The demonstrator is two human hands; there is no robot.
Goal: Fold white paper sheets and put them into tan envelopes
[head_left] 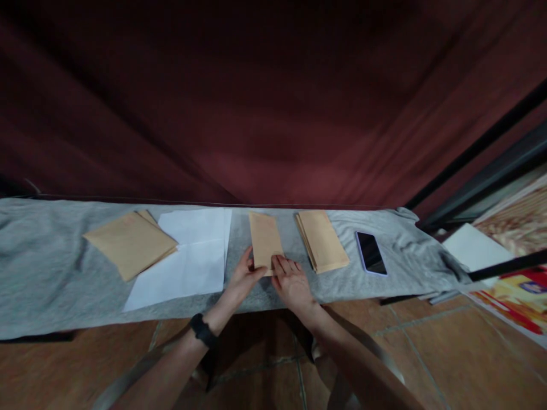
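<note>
A single tan envelope (265, 238) lies lengthwise in the middle of the grey cloth (47, 267). My left hand (243, 279) pinches its near left corner between thumb and fingers. My right hand (291, 280) lies flat, fingers stretched, pressing on the envelope's near right corner. A black band is on my left wrist. A stack of tan envelopes (322, 240) sits just right of the hands. Another pile of tan envelopes (130, 242) rests at the left, partly over white paper sheets (188, 259).
A dark phone (371, 253) lies face up right of the envelope stack. A dark red curtain (256, 102) hangs behind the table. A white sheet (472, 246) and colourful printed material (519, 296) are at the far right. Tiled floor lies below.
</note>
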